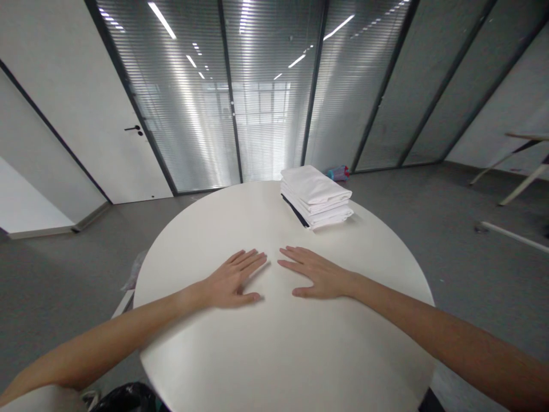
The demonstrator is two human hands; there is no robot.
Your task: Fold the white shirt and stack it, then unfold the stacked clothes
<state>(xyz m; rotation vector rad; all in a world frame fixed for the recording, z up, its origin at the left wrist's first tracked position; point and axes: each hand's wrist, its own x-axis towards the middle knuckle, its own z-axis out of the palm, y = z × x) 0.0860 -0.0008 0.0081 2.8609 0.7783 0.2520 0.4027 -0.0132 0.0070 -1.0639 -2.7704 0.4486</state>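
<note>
My left hand (234, 280) lies flat, palm down, on the round white table (206, 240), fingers stretched toward the middle. My right hand (315, 274) rests flat beside it, fingers out, the fingertips of the two hands a small gap apart. Neither hand holds anything. A stack of folded white cloths (316, 196) sits at the table's far edge, beyond my right hand and apart from it, with a dark edge showing at the bottom of the pile.
Glass walls with blinds stand behind the table, with a white door (107, 131) at the left. A small colourful object (338, 173) lies on the grey floor past the stack. Table legs (514, 166) show at the right. Something black (128, 397) sits below the table's near edge.
</note>
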